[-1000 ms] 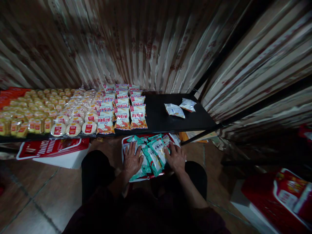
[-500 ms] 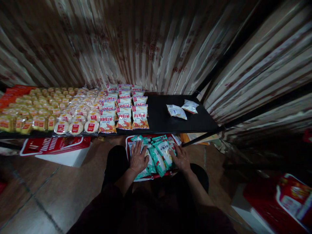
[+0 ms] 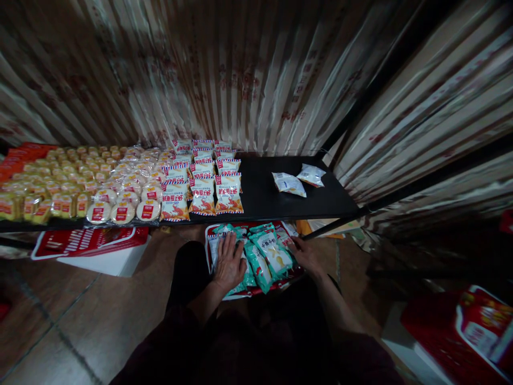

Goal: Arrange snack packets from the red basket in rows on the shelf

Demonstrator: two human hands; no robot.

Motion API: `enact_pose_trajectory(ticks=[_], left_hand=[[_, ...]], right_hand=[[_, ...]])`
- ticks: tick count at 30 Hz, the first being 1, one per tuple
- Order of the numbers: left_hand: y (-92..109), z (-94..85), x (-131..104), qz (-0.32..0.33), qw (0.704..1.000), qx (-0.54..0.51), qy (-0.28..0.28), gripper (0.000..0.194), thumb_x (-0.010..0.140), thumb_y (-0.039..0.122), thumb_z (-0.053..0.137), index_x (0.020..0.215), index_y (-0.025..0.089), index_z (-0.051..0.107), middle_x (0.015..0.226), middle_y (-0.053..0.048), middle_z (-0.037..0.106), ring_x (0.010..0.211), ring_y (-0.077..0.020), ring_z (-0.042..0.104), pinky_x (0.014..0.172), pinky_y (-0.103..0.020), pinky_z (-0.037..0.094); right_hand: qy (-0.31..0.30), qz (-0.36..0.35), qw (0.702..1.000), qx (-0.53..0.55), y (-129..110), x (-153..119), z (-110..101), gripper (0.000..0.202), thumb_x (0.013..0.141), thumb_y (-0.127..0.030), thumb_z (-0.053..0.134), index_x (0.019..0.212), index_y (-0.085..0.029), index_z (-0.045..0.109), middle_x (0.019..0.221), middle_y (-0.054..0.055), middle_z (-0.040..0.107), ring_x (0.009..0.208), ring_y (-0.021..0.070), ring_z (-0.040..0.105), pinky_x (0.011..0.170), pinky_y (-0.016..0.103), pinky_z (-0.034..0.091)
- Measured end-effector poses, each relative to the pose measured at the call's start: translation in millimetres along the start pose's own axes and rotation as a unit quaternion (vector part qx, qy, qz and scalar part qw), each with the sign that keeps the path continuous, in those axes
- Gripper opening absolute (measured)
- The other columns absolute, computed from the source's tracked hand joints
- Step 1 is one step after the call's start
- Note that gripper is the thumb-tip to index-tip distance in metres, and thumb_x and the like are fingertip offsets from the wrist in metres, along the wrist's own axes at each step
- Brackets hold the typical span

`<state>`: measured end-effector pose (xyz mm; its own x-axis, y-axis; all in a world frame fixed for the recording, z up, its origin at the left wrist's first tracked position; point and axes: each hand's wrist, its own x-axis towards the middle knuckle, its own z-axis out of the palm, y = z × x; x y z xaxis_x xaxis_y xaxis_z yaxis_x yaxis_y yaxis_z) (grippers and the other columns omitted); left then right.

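Observation:
My left hand point(image 3: 231, 264) lies flat with its fingers stretched over green-and-white snack packets in a red basket with a white rim point(image 3: 207, 251). The basket sits between my knees, under the front edge of the black shelf. Beside that hand, a green-and-white snack packet point(image 3: 274, 251) lies face up on the pile. At the basket's right side is my right hand point(image 3: 308, 256), thumb and fingers a little apart and pointing inward. It is nearest a packet with red print point(image 3: 284, 235). Its fingertips are partly hidden, and I see nothing held in it.
On the black shelf point(image 3: 256, 187) stand rows of shrimp-print snack bags point(image 3: 202, 193), round wrapped cakes point(image 3: 123, 212) and yellow wrapped cakes point(image 3: 62, 204). Two white packets point(image 3: 289, 184) lie towards its right end. Another red basket point(image 3: 88, 241) is below left; red-and-white boxes point(image 3: 449, 326) stand right.
My right hand has moved off the upright-lettered green-and-white packet, rightward to the basket's edge. My left hand stays on the pile. The view has shifted slightly.

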<state>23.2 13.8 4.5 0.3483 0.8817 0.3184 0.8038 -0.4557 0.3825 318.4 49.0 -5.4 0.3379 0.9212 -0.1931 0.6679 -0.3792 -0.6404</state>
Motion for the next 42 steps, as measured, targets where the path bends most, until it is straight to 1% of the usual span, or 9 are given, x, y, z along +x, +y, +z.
enact_pose_trajectory(ticks=[5, 11, 18, 22, 24, 27, 34, 38, 42], left_hand=[[17, -3.0, 7, 0.020, 1.000, -0.018, -0.008, 0.061, 0.085, 0.024, 0.048, 0.143, 0.016, 0.034, 0.156, -0.016, 0.022, 0.146, -0.0322, 0.006, 0.113, -0.058, 0.020], [44, 8.6, 23, 0.141, 0.987, -0.050, -0.062, 0.059, 0.088, 0.034, 0.048, 0.145, 0.024, 0.032, 0.156, -0.009, 0.024, 0.146, -0.0280, 0.010, 0.116, -0.053, 0.018], [55, 32.3, 33, 0.095, 0.989, -0.039, -0.109, 0.057, 0.089, 0.042, 0.048, 0.143, 0.025, 0.036, 0.153, -0.010, 0.031, 0.142, -0.0319, 0.024, 0.113, -0.055, 0.020], [55, 32.8, 32, 0.089, 0.988, -0.044, -0.119, 0.059, 0.088, 0.038, 0.050, 0.144, 0.025, 0.036, 0.154, -0.010, 0.030, 0.141, -0.0324, 0.025, 0.114, -0.053, 0.022], [55, 32.2, 32, 0.084, 0.988, -0.047, -0.123, 0.058, 0.088, 0.037, 0.050, 0.143, 0.026, 0.036, 0.154, -0.009, 0.030, 0.141, -0.0318, 0.026, 0.114, -0.053, 0.022], [58, 31.2, 32, 0.079, 0.987, -0.057, -0.127, 0.056, 0.088, 0.035, 0.049, 0.142, 0.025, 0.038, 0.153, -0.010, 0.031, 0.141, -0.0326, 0.026, 0.114, -0.055, 0.023], [50, 8.5, 25, -0.028, 0.998, -0.041, -0.027, 0.048, 0.082, 0.017, 0.048, 0.129, 0.011, 0.051, 0.151, -0.017, 0.033, 0.145, -0.0316, 0.013, 0.115, -0.057, 0.020], [24, -5.7, 13, -0.162, 0.986, -0.008, 0.026, 0.050, 0.080, 0.020, 0.052, 0.130, 0.011, 0.051, 0.152, -0.019, 0.029, 0.145, -0.0358, 0.011, 0.114, -0.061, 0.017], [4, 0.4, 2, -0.252, 0.968, -0.005, 0.015, 0.062, 0.080, 0.030, 0.057, 0.138, 0.012, 0.043, 0.153, -0.022, 0.026, 0.142, -0.0414, 0.016, 0.108, -0.064, 0.024]], right_hand=[[-0.017, 0.010, 1.000, -0.003, 7, 3, -3, 0.046, 0.071, -0.053, 0.059, 0.097, -0.017, 0.071, 0.096, 0.012, 0.072, 0.093, 0.0291, 0.067, 0.081, 0.040, 0.052], [-0.014, 0.010, 1.000, 0.008, -3, 2, -6, 0.039, 0.067, -0.055, 0.061, 0.080, -0.019, 0.068, 0.070, 0.005, 0.070, 0.069, 0.0230, 0.066, 0.062, 0.033, 0.050], [0.013, -0.011, 0.999, 0.031, -11, -8, -19, 0.038, 0.073, -0.058, 0.048, 0.074, -0.021, 0.058, 0.067, 0.003, 0.066, 0.062, 0.0205, 0.062, 0.058, 0.030, 0.047], [0.107, -0.015, 0.994, -0.007, -26, -19, -30, 0.038, 0.077, -0.056, 0.045, 0.083, -0.021, 0.059, 0.073, 0.006, 0.068, 0.068, 0.0231, 0.063, 0.063, 0.033, 0.046], [0.187, -0.037, 0.982, -0.017, -38, -24, -35, 0.039, 0.079, -0.055, 0.044, 0.085, -0.020, 0.060, 0.084, 0.010, 0.070, 0.077, 0.0248, 0.064, 0.069, 0.033, 0.046], [0.241, -0.073, 0.968, 0.004, -57, -34, -37, 0.038, 0.081, -0.054, 0.044, 0.082, -0.019, 0.060, 0.101, 0.012, 0.070, 0.083, 0.0242, 0.064, 0.074, 0.033, 0.046], [0.136, -0.176, 0.974, 0.044, -89, -48, -8, 0.032, 0.086, -0.051, 0.047, 0.085, -0.021, 0.060, 0.109, 0.009, 0.068, 0.089, 0.0224, 0.065, 0.079, 0.033, 0.048], [0.097, -0.216, 0.968, -0.078, -107, -50, 11, 0.030, 0.088, -0.044, 0.043, 0.082, -0.020, 0.060, 0.090, 0.009, 0.067, 0.085, 0.0232, 0.062, 0.079, 0.034, 0.047], [0.079, -0.200, 0.956, -0.199, -130, -58, 14, 0.033, 0.088, -0.044, 0.047, 0.105, -0.019, 0.060, 0.097, 0.011, 0.066, 0.090, 0.0264, 0.062, 0.077, 0.035, 0.046]])
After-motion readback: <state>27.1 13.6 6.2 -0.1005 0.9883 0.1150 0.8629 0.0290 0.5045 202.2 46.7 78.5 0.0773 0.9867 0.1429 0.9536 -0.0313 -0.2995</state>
